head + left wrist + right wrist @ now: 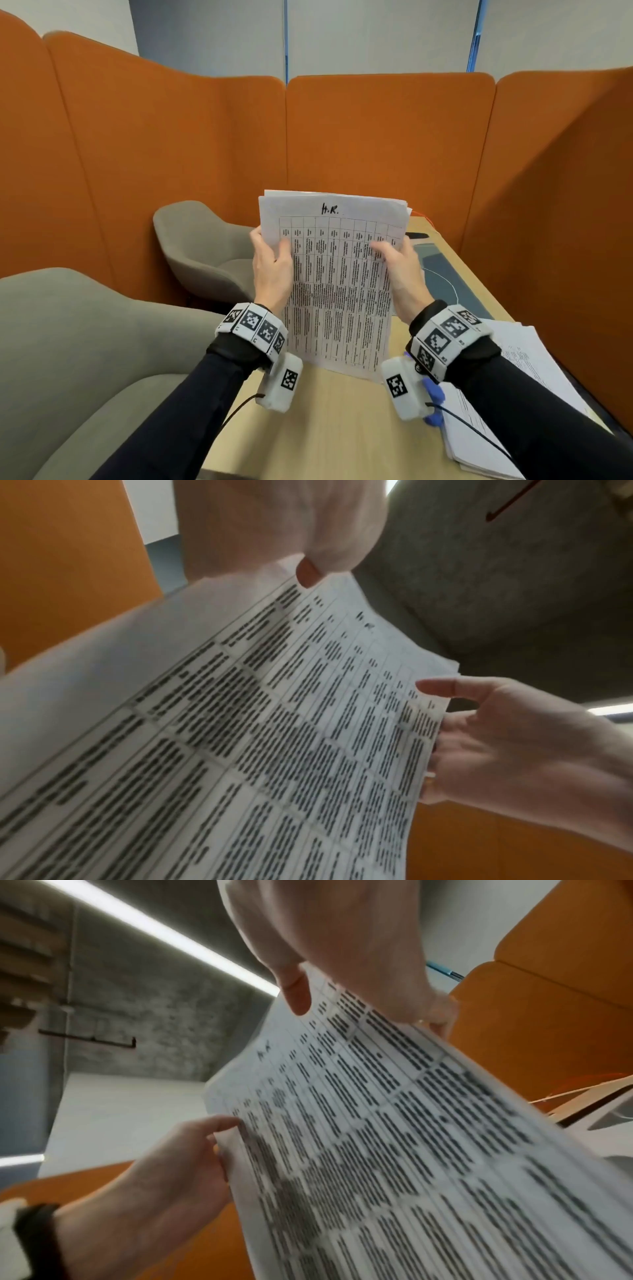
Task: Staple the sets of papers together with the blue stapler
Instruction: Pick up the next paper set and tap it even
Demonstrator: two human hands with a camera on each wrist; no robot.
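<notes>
Your left hand (272,265) pinches the left edge of the white stack of printed table sheets (337,284), thumb on the front, and your right hand (399,263) pinches the right edge likewise, holding the stack upright at the frame's centre with its bottom edge on or just above the light wooden table (329,421). At lower right, the blue plastic stapler (434,399) shows partly behind your right wrist, beside a second white paper pile (513,383). Grey upholstered armchairs (202,246) sit left, orange padded partitions (376,137) behind.
</notes>
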